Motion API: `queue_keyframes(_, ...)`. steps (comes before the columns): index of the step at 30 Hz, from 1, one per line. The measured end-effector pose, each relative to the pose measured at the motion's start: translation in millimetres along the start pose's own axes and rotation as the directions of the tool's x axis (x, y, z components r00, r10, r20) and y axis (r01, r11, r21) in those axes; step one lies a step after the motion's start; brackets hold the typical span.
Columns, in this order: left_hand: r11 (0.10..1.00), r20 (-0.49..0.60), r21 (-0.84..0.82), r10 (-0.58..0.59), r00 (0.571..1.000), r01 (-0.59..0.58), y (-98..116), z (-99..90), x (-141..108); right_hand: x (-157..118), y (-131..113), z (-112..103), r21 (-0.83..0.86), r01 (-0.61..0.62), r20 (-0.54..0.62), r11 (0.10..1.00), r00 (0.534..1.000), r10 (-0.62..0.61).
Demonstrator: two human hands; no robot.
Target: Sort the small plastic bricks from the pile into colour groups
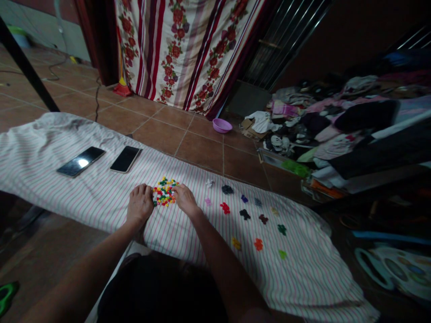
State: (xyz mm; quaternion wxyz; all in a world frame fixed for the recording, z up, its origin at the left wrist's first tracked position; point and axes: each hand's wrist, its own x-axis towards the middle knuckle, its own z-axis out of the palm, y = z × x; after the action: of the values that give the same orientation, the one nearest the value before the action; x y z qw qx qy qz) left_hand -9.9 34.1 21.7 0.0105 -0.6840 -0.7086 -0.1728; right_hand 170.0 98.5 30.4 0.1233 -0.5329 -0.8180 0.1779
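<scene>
A mixed heap of small coloured pieces (164, 194), red, yellow, green, white and orange, lies on a striped cloth (188, 224). At the heap's left edge, my left hand (139, 204) rests palm down on the cloth, its fingers loosely bent and holding nothing that I can see. My right hand (186, 199) reaches in from the right, with thumb and forefinger drawn together at the heap; whatever is between them is too small to make out. To the right are single-colour clusters, among them red pieces (225, 207), dark grey pieces (227, 189), orange pieces (258, 244) and dark green pieces (282, 229).
Two phones, one showing a bright reflection (81, 161) and another (125, 159), lie left of the heap. Beyond the cloth, a purple basin (222, 126) stands on the tiled floor. Piled clothes (323, 116) fill the right side, and a floral curtain (188, 49) hangs behind.
</scene>
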Motion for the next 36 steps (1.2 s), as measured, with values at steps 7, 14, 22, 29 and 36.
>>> queue_keyframes(7,1.0,-0.013,0.023,0.0,1.0,0.0,1,0.1,0,3,-6,-9,-0.018,-0.048,0.073,0.999,0.996,0.049)
queue_keyframes(14,0.999,-0.032,0.034,0.005,0.999,-0.004,0,2.5,0,3,-15,-14,-0.076,-0.024,0.081,0.997,0.996,0.03)
queue_keyframes(22,0.999,-0.047,0.048,0.014,0.999,-0.012,-1,3.5,-1,-3,-13,-6,-0.031,0.018,-0.038,0.999,0.999,-0.019)
queue_keyframes(29,0.999,-0.036,0.044,0.006,0.999,-0.005,0,3.6,0,-2,-6,-1,0.128,0.004,-0.175,0.992,0.984,0.019)
queue_keyframes(36,1.0,-0.02,0.028,0.005,1.0,-0.005,0,1.1,-1,-3,10,-2,0.205,-0.003,-0.26,0.979,0.964,0.057)
